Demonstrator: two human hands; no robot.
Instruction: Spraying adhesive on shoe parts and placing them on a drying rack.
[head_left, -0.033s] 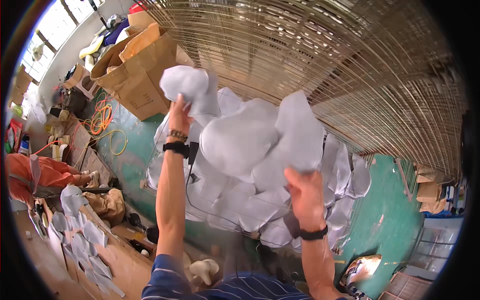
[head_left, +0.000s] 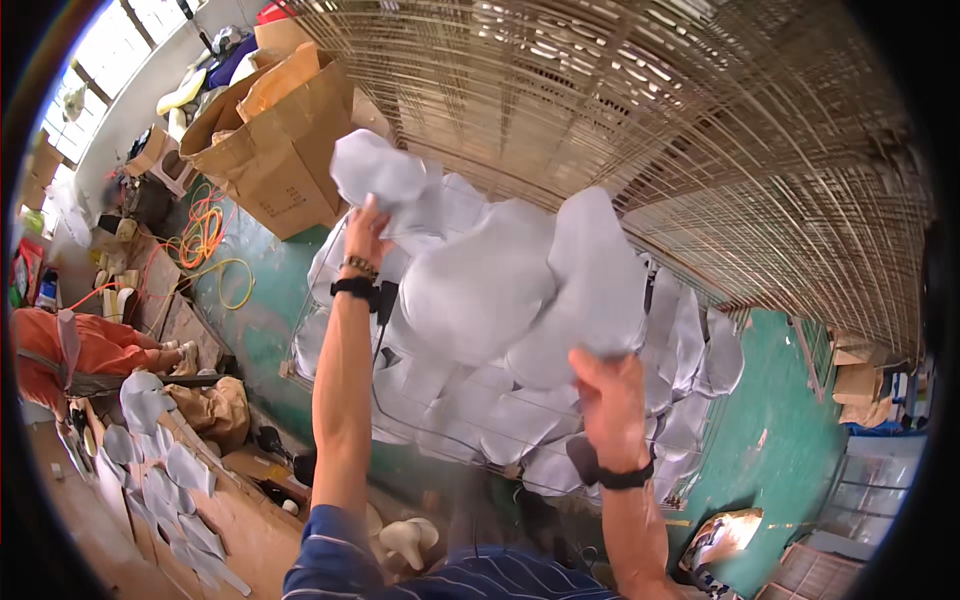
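Note:
My left hand (head_left: 366, 232) pinches the lower edge of a light grey, rounded, soft-looking piece (head_left: 377, 168), blurred by movement. Below and to the right, a broad grey piece (head_left: 478, 278) and a long grey piece (head_left: 592, 250) lie over a heap of similar flat pieces (head_left: 525, 420) on a wire rack. At the bottom end of the long piece is my right hand (head_left: 612, 405). Its fingers are curled and smeared, and what they hold, if anything, is hidden. Both wrists wear black straps, and a cable runs from the left one.
Wire racks (head_left: 800, 200) rise across the upper right. At the upper left stands a large open cardboard box (head_left: 280, 160), with orange cords (head_left: 203, 235) on the green floor beside it. A person in orange (head_left: 80, 350) is at far left, behind a bench with grey cut-outs (head_left: 170, 490).
The grey piece at my left hand has shifted slightly right and changed tilt. My left hand is a little lower and further right; my right hand has dropped slightly.

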